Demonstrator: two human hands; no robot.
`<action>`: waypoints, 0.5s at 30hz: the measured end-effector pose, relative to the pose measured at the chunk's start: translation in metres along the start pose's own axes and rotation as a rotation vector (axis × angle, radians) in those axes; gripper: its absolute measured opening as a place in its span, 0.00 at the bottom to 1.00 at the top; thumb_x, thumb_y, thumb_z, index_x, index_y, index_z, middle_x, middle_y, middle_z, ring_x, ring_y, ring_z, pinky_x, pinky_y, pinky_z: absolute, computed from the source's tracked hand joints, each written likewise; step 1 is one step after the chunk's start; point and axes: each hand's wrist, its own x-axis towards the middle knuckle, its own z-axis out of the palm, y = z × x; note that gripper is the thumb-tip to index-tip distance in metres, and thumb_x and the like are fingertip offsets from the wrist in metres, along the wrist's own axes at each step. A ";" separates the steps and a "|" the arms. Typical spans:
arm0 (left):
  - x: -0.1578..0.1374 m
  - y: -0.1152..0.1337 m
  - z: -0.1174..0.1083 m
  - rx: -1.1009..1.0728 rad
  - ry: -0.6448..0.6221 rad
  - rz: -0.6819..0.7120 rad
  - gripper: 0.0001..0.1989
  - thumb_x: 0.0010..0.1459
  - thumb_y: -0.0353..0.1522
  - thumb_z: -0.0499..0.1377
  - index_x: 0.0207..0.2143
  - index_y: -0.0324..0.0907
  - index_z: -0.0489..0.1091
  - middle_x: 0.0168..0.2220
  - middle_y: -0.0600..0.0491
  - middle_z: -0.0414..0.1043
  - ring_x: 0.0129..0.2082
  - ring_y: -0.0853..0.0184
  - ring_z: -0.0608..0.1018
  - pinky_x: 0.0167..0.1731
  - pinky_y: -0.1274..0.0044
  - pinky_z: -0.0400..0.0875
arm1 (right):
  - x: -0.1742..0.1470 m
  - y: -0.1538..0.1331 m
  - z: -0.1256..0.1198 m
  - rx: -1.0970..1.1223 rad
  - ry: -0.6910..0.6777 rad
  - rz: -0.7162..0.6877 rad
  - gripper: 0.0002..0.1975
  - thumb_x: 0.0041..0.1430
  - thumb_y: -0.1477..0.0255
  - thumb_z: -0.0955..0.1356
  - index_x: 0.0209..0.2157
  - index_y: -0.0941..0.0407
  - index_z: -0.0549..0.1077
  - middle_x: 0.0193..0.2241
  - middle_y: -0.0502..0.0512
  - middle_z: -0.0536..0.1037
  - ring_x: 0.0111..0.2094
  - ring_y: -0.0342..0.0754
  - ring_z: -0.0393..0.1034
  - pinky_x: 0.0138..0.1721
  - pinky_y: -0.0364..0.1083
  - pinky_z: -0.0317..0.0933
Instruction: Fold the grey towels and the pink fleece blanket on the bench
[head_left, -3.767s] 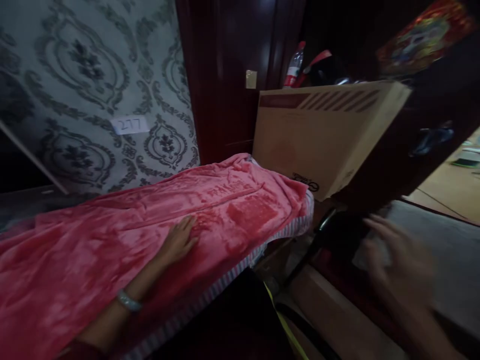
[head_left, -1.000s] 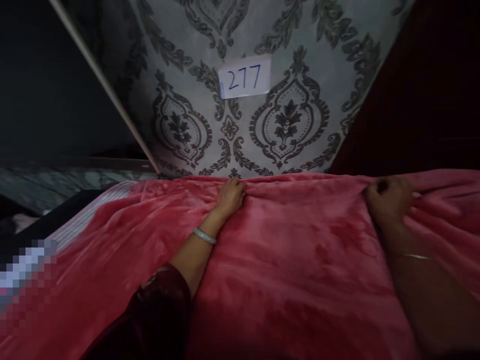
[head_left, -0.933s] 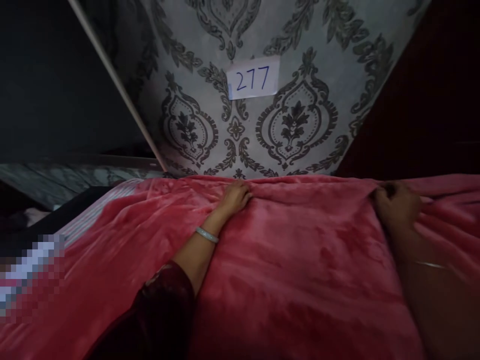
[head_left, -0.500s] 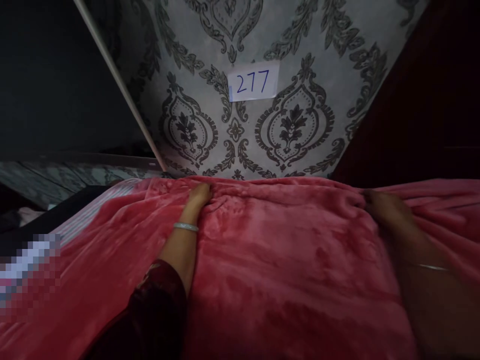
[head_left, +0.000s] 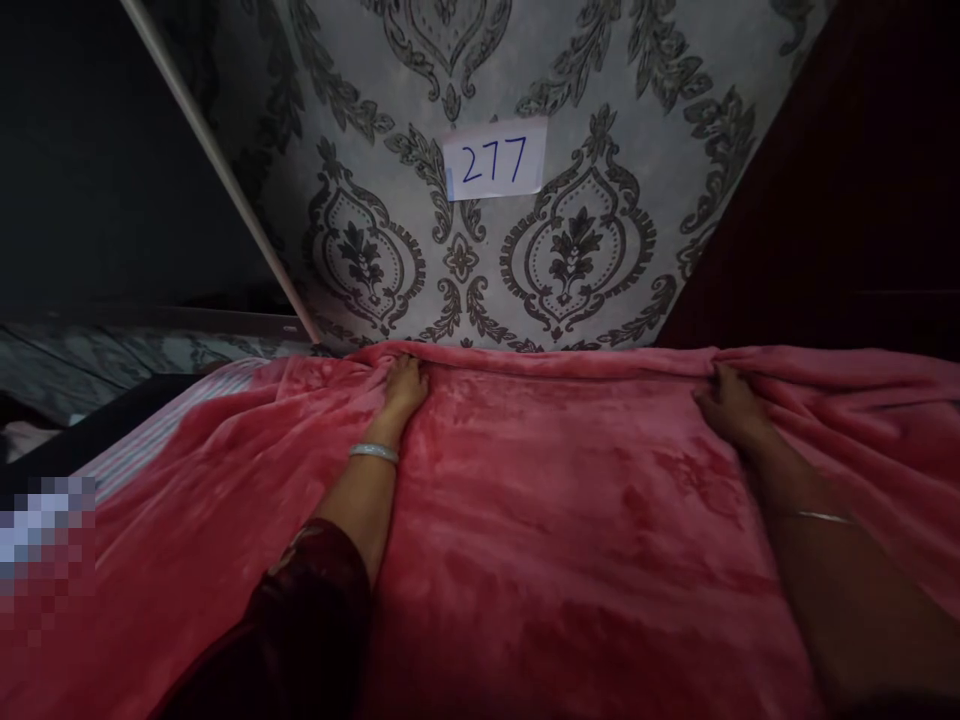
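Okay, red blanket spreads from near side to patterned wall at far side. Left hand and right hand touch its folded far edge, well apart; can't tell from here whether either grips. Striped cloth shows at left, "277" paper on wall.
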 end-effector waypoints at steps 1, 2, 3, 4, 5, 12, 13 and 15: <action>-0.001 0.001 0.000 0.012 0.003 -0.005 0.17 0.67 0.35 0.57 0.56 0.39 0.71 0.58 0.41 0.71 0.55 0.57 0.74 0.56 0.61 0.71 | -0.001 -0.002 -0.003 -0.075 -0.019 0.032 0.33 0.59 0.72 0.64 0.66 0.65 0.61 0.61 0.78 0.68 0.59 0.64 0.66 0.54 0.56 0.60; -0.001 0.003 0.000 0.027 0.007 -0.009 0.16 0.68 0.32 0.56 0.55 0.37 0.72 0.58 0.39 0.71 0.57 0.57 0.73 0.59 0.62 0.68 | -0.001 -0.005 -0.007 -0.140 -0.012 0.082 0.32 0.61 0.71 0.63 0.66 0.63 0.61 0.59 0.78 0.70 0.57 0.66 0.68 0.52 0.58 0.61; -0.002 0.004 0.000 0.044 0.011 -0.009 0.16 0.67 0.30 0.54 0.53 0.35 0.73 0.57 0.38 0.72 0.57 0.56 0.72 0.61 0.62 0.65 | -0.002 -0.009 -0.010 -0.200 0.012 0.138 0.30 0.63 0.70 0.62 0.66 0.61 0.63 0.57 0.78 0.73 0.54 0.67 0.71 0.50 0.59 0.63; -0.004 0.006 -0.001 0.063 0.017 -0.009 0.16 0.67 0.28 0.53 0.51 0.34 0.75 0.56 0.37 0.73 0.58 0.55 0.72 0.62 0.62 0.63 | -0.004 -0.016 -0.011 -0.255 0.050 0.175 0.28 0.65 0.68 0.61 0.65 0.59 0.66 0.54 0.78 0.75 0.51 0.68 0.72 0.47 0.61 0.63; -0.005 0.009 -0.002 0.081 0.025 -0.011 0.15 0.66 0.28 0.52 0.49 0.34 0.76 0.54 0.37 0.74 0.58 0.54 0.72 0.63 0.62 0.62 | -0.006 -0.024 -0.010 -0.296 0.093 0.166 0.26 0.66 0.67 0.60 0.62 0.57 0.69 0.51 0.78 0.77 0.49 0.69 0.74 0.46 0.63 0.64; -0.009 0.004 -0.012 0.136 0.118 -0.161 0.17 0.64 0.25 0.50 0.47 0.39 0.77 0.51 0.42 0.76 0.52 0.60 0.76 0.55 0.71 0.68 | -0.039 -0.067 0.050 -0.076 -0.268 -0.640 0.23 0.61 0.57 0.59 0.43 0.54 0.78 0.47 0.64 0.82 0.47 0.61 0.77 0.50 0.57 0.70; -0.010 -0.005 -0.018 0.139 0.122 -0.191 0.16 0.64 0.26 0.51 0.46 0.40 0.77 0.50 0.43 0.77 0.51 0.60 0.77 0.52 0.72 0.69 | -0.041 -0.065 0.058 -0.060 -0.307 -0.642 0.24 0.60 0.55 0.59 0.43 0.54 0.78 0.48 0.64 0.81 0.48 0.62 0.77 0.51 0.58 0.70; -0.011 -0.030 -0.038 0.155 0.139 -0.269 0.13 0.64 0.28 0.53 0.44 0.40 0.77 0.47 0.43 0.78 0.48 0.59 0.78 0.48 0.72 0.71 | -0.039 -0.057 0.068 -0.023 -0.329 -0.586 0.27 0.58 0.52 0.59 0.45 0.54 0.77 0.49 0.63 0.82 0.50 0.62 0.77 0.54 0.59 0.69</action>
